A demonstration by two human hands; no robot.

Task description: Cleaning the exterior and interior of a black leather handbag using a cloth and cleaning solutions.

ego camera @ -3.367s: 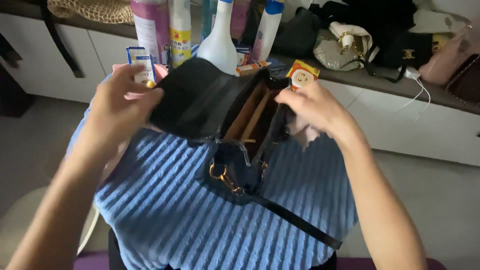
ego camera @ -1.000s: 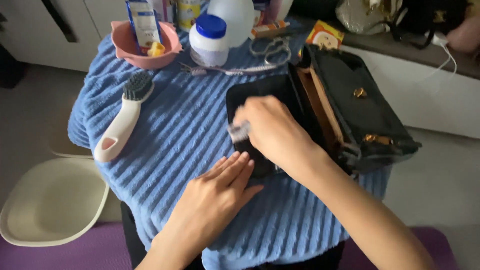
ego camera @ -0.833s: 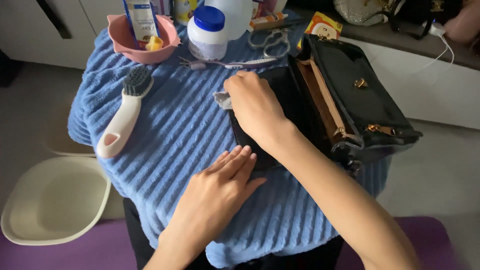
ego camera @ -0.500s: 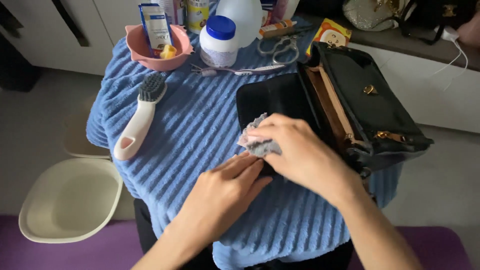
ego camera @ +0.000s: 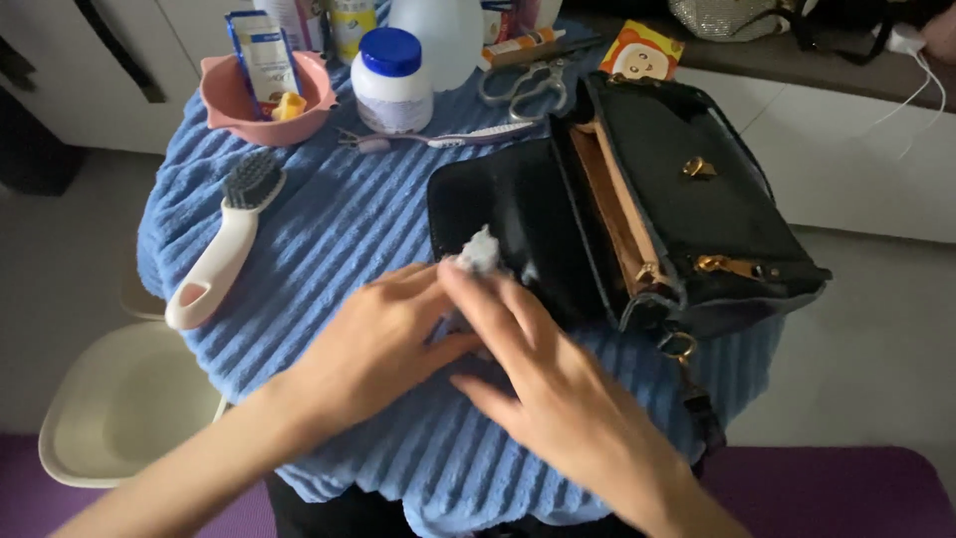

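Observation:
A black handbag (ego camera: 717,219) lies open on a blue ribbed towel (ego camera: 329,229), its flap (ego camera: 508,199) spread flat to the left and its tan lining showing. A small grey cloth (ego camera: 480,251) sticks up at the flap's near edge, between my two hands. My left hand (ego camera: 368,344) pinches the cloth's lower part between thumb and fingers. My right hand (ego camera: 543,394) lies beside it with fingers spread, its index finger touching the cloth and the flap. The bag's strap and gold ring (ego camera: 679,347) hang off the towel's near right edge.
On the towel's left lies a white-handled brush (ego camera: 224,239). Behind stand a pink bowl (ego camera: 224,100) with a tube, a blue-lidded jar (ego camera: 391,70), a toothbrush (ego camera: 448,137), scissors (ego camera: 518,80), an orange packet (ego camera: 642,50) and a white bottle (ego camera: 428,30). A cream chair seat (ego camera: 110,408) sits lower left.
The bag was held up open, then laid flat. My right hand rubbed the cloth up and down the flap. Now it has come back near, and my left hand has closed on the cloth.

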